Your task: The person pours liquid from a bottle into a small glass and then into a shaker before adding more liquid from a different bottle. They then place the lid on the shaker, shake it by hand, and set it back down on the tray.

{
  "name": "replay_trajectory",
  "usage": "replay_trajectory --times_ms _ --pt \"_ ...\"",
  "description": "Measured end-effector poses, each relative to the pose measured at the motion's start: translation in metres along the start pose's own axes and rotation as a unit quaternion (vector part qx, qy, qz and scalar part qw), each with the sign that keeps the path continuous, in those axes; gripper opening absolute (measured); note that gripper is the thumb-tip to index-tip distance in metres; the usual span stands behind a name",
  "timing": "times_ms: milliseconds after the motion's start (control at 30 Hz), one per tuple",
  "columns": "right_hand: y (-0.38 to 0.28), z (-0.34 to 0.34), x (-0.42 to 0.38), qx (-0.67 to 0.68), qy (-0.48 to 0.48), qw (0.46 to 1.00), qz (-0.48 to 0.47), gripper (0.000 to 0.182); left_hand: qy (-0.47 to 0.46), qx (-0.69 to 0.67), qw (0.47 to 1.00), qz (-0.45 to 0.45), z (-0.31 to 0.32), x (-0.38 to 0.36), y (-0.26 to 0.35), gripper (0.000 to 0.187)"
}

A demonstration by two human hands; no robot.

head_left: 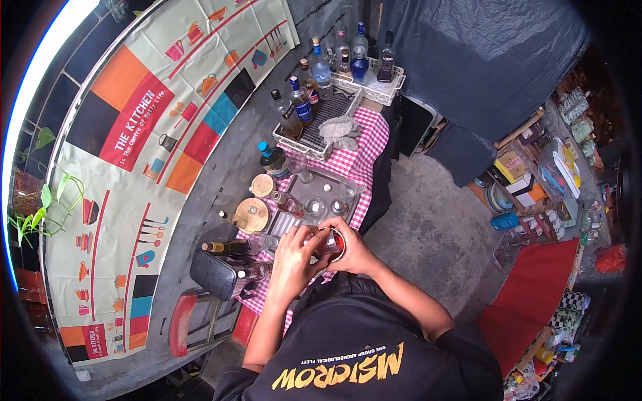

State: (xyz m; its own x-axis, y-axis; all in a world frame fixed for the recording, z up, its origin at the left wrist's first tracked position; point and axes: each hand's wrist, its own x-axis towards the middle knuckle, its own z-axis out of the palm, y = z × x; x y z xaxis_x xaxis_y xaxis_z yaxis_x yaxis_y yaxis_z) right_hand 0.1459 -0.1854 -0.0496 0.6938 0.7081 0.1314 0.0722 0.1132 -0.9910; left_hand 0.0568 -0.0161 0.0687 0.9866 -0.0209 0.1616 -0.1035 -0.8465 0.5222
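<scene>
Close in front of my body, a small round glass (329,246) with a pale rim shows something red inside. My right hand (352,250) wraps round it from the right, the thumb and fingers curled about its side. From the left, my left hand (292,257) closes over the same glass, its fingers bent across the top edge and partly hiding it. Just beyond my hands, a clear glass (314,207) stands on a grey metal tray (326,179), which also bears other glassware.
A pink checked cloth (364,144) covers the table. Bottles stand in white wire baskets (381,93) at the back, near a grey cloth (340,130). Left of the tray are two woven round lids (251,215) and a dark box (214,273). A red panel (531,301) lies at right.
</scene>
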Motion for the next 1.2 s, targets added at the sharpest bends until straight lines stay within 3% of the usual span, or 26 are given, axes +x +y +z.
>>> replay_trajectory --times_ms 1200 --pt "0.0034 -0.0006 -0.0014 0.053 -0.02 0.998 -0.001 0.1 -0.012 -0.001 1.0 0.0 -0.0051 0.0013 0.0042 0.067"
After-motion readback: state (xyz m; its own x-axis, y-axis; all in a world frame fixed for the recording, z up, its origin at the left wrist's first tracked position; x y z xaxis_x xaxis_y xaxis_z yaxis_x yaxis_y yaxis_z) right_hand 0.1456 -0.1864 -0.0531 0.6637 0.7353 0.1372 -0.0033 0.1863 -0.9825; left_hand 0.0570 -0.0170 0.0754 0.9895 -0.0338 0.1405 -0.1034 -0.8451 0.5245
